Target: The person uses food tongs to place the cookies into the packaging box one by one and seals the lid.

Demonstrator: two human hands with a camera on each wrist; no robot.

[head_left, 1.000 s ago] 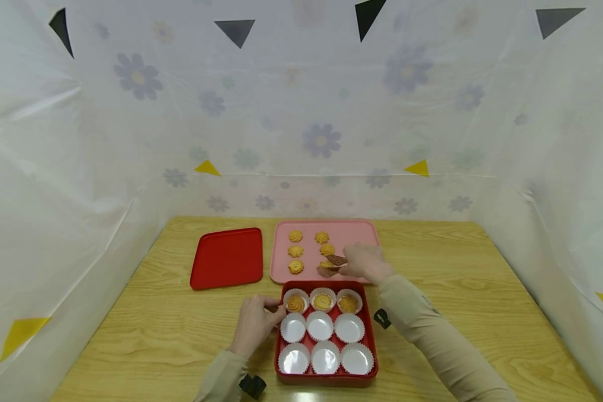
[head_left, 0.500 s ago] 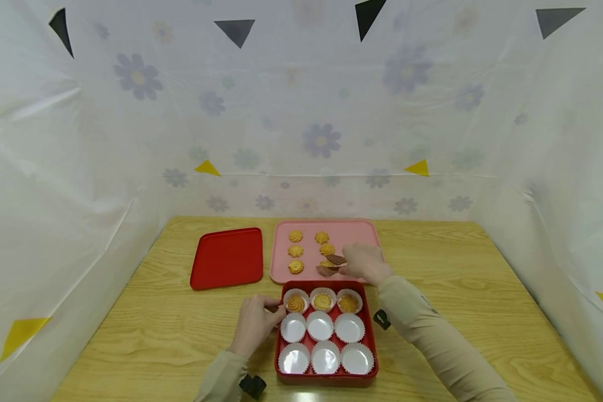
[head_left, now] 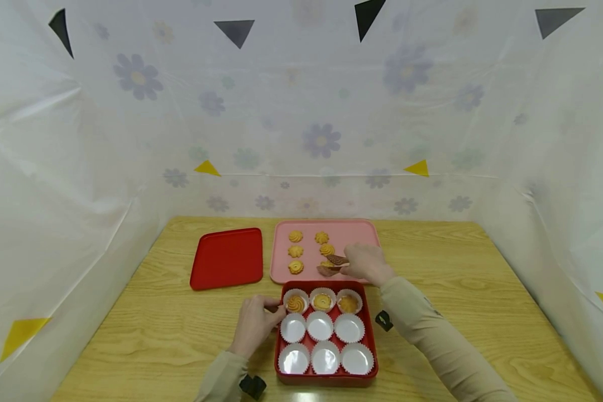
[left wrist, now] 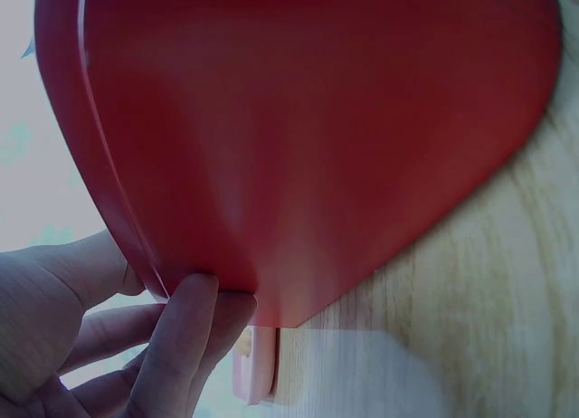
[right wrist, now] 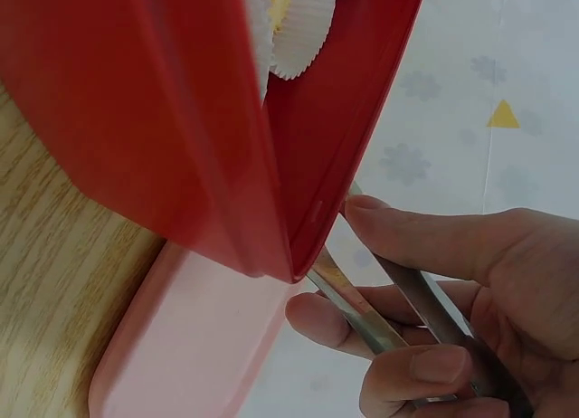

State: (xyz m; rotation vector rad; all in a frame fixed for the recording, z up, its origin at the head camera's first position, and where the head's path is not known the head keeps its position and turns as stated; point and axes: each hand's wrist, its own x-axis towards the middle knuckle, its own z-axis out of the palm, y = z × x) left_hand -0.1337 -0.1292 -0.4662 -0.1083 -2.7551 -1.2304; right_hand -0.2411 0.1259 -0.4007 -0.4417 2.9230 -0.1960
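In the head view my right hand (head_left: 367, 262) holds tongs (head_left: 338, 260) with brown patterned tips and metal arms. The tips stand on either side of a cookie (head_left: 326, 264), which they partly cover, at the front of the pink tray (head_left: 354, 229). My left hand (head_left: 253, 324) holds the left wall of the red box (head_left: 326, 381), thumb at the rim and fingers on the outside. Each cup of the box's back row bears a cookie; the white paper cups (head_left: 319, 326) in the two nearer rows are empty. In the right wrist view the tong tips are hidden behind the box.
A flat red lid or tray (head_left: 228, 258) lies on the wooden table (head_left: 181, 335) at the back left. Several more cookies (head_left: 295, 251) sit in two columns on the pink tray. Pale flowered sheeting (head_left: 321, 111) surrounds the table on the back and sides.
Almost nothing differs. My right hand and the tongs have shifted very slightly to the right; the left hand and the box stay in place.
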